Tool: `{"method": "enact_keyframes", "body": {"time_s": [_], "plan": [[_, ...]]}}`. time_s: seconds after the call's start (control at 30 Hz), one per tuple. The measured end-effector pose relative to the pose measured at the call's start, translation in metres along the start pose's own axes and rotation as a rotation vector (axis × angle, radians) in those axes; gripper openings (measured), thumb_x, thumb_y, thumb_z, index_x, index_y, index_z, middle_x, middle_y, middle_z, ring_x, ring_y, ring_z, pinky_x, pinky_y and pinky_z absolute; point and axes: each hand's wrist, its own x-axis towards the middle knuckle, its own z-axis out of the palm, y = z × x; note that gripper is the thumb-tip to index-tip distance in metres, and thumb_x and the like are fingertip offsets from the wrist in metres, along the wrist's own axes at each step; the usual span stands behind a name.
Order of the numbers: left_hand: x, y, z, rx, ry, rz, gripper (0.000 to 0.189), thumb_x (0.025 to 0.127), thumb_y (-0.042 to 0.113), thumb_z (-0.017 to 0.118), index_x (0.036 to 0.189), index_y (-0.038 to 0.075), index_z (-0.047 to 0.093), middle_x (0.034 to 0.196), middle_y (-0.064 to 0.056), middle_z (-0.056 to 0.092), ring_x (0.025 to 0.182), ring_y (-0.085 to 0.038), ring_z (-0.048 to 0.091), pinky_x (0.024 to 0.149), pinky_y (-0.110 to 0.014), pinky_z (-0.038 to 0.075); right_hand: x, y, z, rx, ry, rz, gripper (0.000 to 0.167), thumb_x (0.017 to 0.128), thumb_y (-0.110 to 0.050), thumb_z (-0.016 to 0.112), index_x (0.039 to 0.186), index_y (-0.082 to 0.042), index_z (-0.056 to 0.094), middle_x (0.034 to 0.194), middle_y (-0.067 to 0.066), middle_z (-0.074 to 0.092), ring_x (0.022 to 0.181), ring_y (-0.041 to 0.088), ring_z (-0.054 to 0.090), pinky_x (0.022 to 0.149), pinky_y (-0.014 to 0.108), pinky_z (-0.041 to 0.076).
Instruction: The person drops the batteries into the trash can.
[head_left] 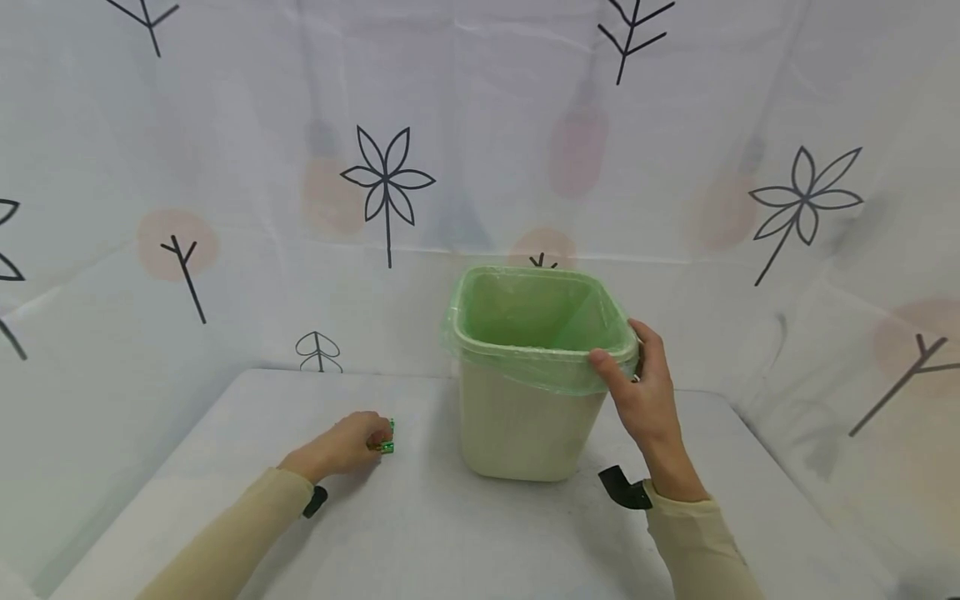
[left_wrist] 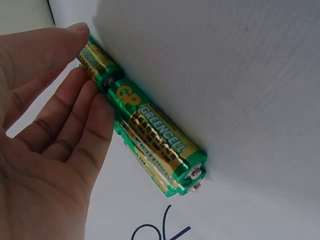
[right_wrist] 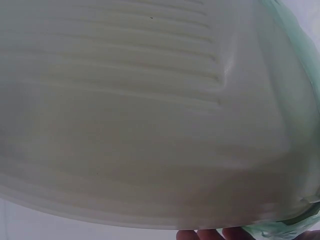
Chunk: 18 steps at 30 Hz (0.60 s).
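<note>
My left hand is low at the tabletop, left of the bin, its thumb and fingers pinching green and gold AA-size batteries. The left wrist view shows several of them close together, the nearer ones lettered "GP Greencell"; the thumb and fingertips are at the far one. My right hand grips the right corner of a pale green wastebasket, thumb over the front rim and fingers round the side. A thin green bin liner folds over that rim. Up close, the right wrist view shows the basket's ribbed wall and a few fingertips.
A white-covered table carries the wastebasket, which stands upright right of the middle. Behind and beside it hangs a white cloth printed with line-drawn plants and peach blotches. Black straps circle both wrists.
</note>
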Motion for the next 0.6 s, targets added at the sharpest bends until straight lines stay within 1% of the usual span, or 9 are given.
{"method": "enact_keyframes", "body": {"time_s": [0.13,0.27,0.4,0.6], "plan": [[0.0,0.001,0.002,-0.031,-0.01,0.015,0.023,0.078,-0.002,0.07,0.096,0.012,0.066,0.087,0.003,0.057,0.081,-0.014,0.052,0.075,-0.035,0.048,0.0,0.0,0.0,0.003,0.0,0.0,0.067,0.089,-0.031,0.065,0.146,-0.023,0.032,0.13,0.007,0.049,0.111,0.015,0.047,0.086,0.029,0.042],[0.002,0.004,0.004,-0.038,-0.021,0.035,0.024,0.078,-0.001,0.072,0.096,0.013,0.065,0.088,0.003,0.058,0.082,-0.014,0.053,0.076,-0.035,0.049,0.0,0.0,-0.001,0.008,0.0,-0.003,0.066,0.089,-0.031,0.065,0.146,-0.023,0.032,0.13,0.007,0.049,0.111,0.015,0.047,0.085,0.027,0.042],[0.004,0.007,0.007,-0.02,-0.029,0.049,0.023,0.078,0.0,0.073,0.096,0.013,0.064,0.085,0.003,0.057,0.08,-0.013,0.053,0.074,-0.033,0.049,0.0,0.0,-0.001,0.008,0.0,-0.007,0.066,0.09,-0.03,0.065,0.146,-0.022,0.032,0.13,0.008,0.049,0.11,0.015,0.047,0.085,0.027,0.042],[0.004,0.011,0.008,-0.046,-0.042,0.049,0.023,0.079,0.0,0.072,0.098,0.011,0.064,0.084,0.002,0.057,0.078,-0.014,0.053,0.071,-0.033,0.048,0.0,0.001,0.0,0.005,-0.004,-0.01,0.066,0.09,-0.031,0.065,0.146,-0.023,0.032,0.13,0.008,0.049,0.11,0.016,0.047,0.085,0.028,0.042]]}}
